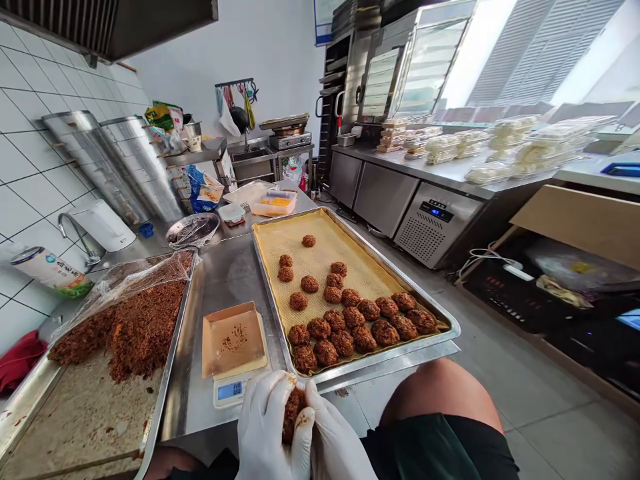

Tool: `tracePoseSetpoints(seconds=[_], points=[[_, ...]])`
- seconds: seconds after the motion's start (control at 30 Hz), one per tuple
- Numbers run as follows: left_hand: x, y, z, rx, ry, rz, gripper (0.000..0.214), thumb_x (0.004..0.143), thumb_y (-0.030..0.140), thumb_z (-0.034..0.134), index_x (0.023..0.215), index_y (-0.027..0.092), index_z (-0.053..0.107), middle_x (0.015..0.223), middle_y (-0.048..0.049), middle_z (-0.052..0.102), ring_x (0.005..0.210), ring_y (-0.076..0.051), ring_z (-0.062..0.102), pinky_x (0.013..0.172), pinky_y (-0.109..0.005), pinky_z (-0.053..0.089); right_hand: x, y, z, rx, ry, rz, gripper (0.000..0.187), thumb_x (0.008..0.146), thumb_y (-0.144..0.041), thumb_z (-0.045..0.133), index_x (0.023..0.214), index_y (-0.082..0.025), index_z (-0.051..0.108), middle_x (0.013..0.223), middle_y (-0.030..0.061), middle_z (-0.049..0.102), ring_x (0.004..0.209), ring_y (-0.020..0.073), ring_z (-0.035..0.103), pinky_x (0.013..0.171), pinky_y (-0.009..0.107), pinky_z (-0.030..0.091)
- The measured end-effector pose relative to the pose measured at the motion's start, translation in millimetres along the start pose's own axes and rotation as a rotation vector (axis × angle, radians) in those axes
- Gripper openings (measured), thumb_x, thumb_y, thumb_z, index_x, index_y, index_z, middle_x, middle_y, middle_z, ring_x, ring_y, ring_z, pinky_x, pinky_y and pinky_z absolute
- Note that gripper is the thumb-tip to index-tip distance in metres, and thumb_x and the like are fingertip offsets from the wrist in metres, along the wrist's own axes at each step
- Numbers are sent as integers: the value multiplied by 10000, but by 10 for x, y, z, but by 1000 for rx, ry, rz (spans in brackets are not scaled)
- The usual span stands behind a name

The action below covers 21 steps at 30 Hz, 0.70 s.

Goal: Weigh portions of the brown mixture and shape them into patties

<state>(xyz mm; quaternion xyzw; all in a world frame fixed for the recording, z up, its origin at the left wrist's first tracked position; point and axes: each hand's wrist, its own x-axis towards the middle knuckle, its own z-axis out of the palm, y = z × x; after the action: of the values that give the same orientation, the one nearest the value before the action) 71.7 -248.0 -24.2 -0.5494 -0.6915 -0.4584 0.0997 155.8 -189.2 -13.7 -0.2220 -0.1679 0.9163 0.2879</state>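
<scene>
Held thing: a rough brown ball of shredded filling (294, 415) is cupped between the two hands, at the bottom edge of the head view.

Left grip: the white-gloved left grip (267, 427) is closed around the ball's left side, with brown smears visible on the glove.

Right grip: the white-gloved right grip (336, 433) is closed against the ball's right side, so the ball is largely enclosed by both.

Scale: a small white digital scale with a blue display (229, 392) is placed just beyond the left grip, and a square tan tray (233, 340) with brown crumbs is set on it.

Right of the grips: a large steel baking tray (400, 280) lined with a golden perforated mat is laid on the table, carrying many formed brown balls (345, 320), packed closest to the grips.

Left of the grips: a long steel tray (175, 347) is heaped with loose brown shredded filling (135, 327), partly covered by clear plastic film (125, 283).

Table: the brushed steel table (225, 287) is seen between both trays.

Beyond: a clear tub of yellow food (274, 203) is placed past the baking tray.
</scene>
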Motion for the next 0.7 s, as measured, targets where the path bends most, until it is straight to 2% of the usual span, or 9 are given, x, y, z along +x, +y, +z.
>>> tracePoseSetpoints(seconds=[0.07, 0.17, 0.3, 0.4, 0.43, 0.5, 0.6, 0.7], points=[[38, 16, 14, 1, 8, 1, 269, 871, 176, 639, 1135, 220, 616, 1028, -109, 702, 954, -267, 656, 864, -415, 529, 20, 28, -3, -74, -7, -19, 222, 841, -415, 754, 886, -199, 778, 873, 47, 740, 898, 206, 641, 898, 346, 491], [111, 46, 16, -42, 34, -39, 116, 878, 124, 605, 916, 234, 611, 827, -50, 680, 775, -211, 633, 735, -344, 511, 38, 47, -12, -120, -71, -18, 142, 851, -341, 748, 904, -211, 770, 861, 35, 732, 881, 197, 626, 875, 333, 482], [162, 79, -17, -96, 84, -73, 232, 875, 112, 617, 695, 234, 534, 649, 4, 586, 622, -159, 556, 621, -291, 444, 32, 28, -19, -168, -104, 7, 201, 862, -367, 731, 957, -194, 770, 935, 53, 744, 908, 200, 638, 899, 333, 472], [181, 91, -61, -130, 64, -100, 272, 879, 165, 630, 638, 235, 524, 593, 16, 499, 575, -153, 495, 580, -286, 410, 22, -37, -8, -222, -144, 108, 245, 896, -328, 690, 1081, -182, 756, 975, 69, 755, 897, 195, 662, 862, 319, 478], [189, 93, -73, -139, 61, -127, 239, 887, 196, 627, 661, 237, 558, 633, 0, 525, 613, -168, 523, 599, -296, 430, 20, -67, 0, -227, -157, 135, 249, 899, -310, 684, 1099, -176, 751, 975, 73, 756, 882, 191, 667, 843, 313, 481], [201, 92, -81, -148, 84, -200, 114, 914, 255, 600, 819, 234, 660, 850, -68, 636, 815, -225, 619, 723, -349, 503, 21, -129, 19, -223, -155, 123, 266, 890, -296, 690, 1119, -170, 742, 995, 80, 756, 864, 187, 665, 815, 306, 484], [185, 68, -51, -135, 126, -279, 244, 963, 268, 524, 1150, 224, 675, 1201, -136, 653, 1130, -288, 614, 951, -440, 497, 27, -175, 35, -225, -87, 11, 330, 843, -314, 742, 1149, -192, 722, 1058, 80, 746, 935, 213, 657, 873, 335, 484], [132, 32, 3, -70, 102, -245, 274, 952, 253, 550, 1201, 222, 659, 1184, -127, 688, 1098, -278, 646, 945, -419, 503, 25, -121, 23, -218, -55, -18, 324, 793, -324, 797, 1097, -232, 737, 1031, 59, 741, 980, 233, 647, 929, 367, 474]])
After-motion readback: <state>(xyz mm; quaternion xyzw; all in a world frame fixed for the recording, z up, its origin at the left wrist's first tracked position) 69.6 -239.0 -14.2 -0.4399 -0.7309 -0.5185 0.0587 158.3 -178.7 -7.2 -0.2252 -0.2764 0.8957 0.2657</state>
